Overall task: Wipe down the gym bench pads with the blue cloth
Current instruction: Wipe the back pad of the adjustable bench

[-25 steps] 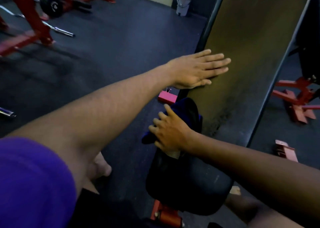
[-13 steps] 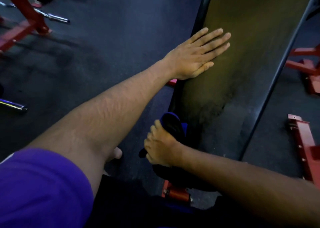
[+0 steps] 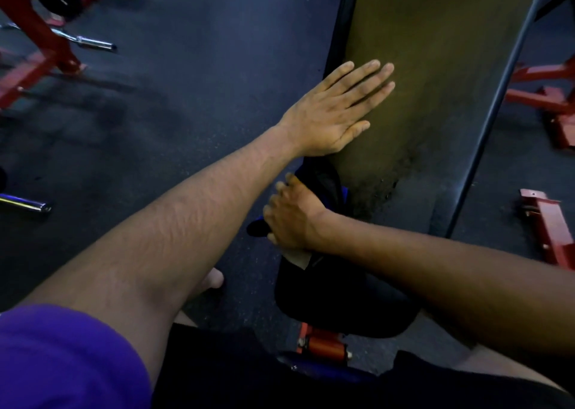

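Right grip (image 3: 292,219) clutching blue cloth (image 3: 326,181), left palm (image 3: 329,116) flat

The left arm was extended forward and to the right, bare from a purple sleeve (image 3: 62,362) at the shoulder to the wrist. The left hand (image 3: 334,113) lay flat, palm down, four fingers straight and close together, thumb alongside; it pressed against the near left edge of the upright surface (image 3: 435,82). The right forearm entered from the lower right and crossed leftward, wrist slightly bent. The right hand (image 3: 291,219) sat below and just beside the left wrist, knuckles up, fingers curled in a grip round the blue cloth (image 3: 326,187). The two hands were apart.
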`<state>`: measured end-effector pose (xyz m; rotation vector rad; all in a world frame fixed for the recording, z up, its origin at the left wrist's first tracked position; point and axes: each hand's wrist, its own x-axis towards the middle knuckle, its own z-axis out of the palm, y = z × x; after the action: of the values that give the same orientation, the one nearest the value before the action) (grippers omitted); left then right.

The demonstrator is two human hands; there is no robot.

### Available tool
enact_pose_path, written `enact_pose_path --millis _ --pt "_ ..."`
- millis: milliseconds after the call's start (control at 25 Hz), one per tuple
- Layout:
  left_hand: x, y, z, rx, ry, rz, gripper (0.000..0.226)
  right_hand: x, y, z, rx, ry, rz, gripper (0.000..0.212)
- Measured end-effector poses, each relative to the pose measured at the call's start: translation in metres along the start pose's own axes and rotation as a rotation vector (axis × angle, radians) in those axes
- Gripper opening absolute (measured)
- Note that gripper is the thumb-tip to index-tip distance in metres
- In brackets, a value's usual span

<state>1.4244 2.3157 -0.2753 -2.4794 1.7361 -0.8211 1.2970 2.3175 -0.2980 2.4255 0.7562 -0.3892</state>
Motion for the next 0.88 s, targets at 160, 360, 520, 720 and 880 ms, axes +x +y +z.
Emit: enact_pose_path --millis 160,360,520,720,880 --pt "-0.001 -0.001 0.001 -0.008 0.001 -0.021 0.060 -0.010 -0.033 0.019 -0.034 0.065 -0.075 0.054" --pt "0.000 0.002 0.001 0.010 0.020 -0.023 0.059 -0.019 -0.104 0.051 -0.140 -0.003 -0.295 0.048" --pt "0.000 0.003 0.002 0.023 0.032 -0.040 0.059 -0.017 -0.090 0.048 -0.055 0.038 -0.326 0.048" --pt "-0.001 0.003 0.002 0.038 0.025 -0.050 0.059 -0.006 -0.016 0.015 0.009 0.042 -0.109 0.055" --pt "-0.001 0.004 0.002 0.035 0.027 -0.040 0.059 -0.005 -0.009 0.016 0.008 0.081 -0.024 0.054"
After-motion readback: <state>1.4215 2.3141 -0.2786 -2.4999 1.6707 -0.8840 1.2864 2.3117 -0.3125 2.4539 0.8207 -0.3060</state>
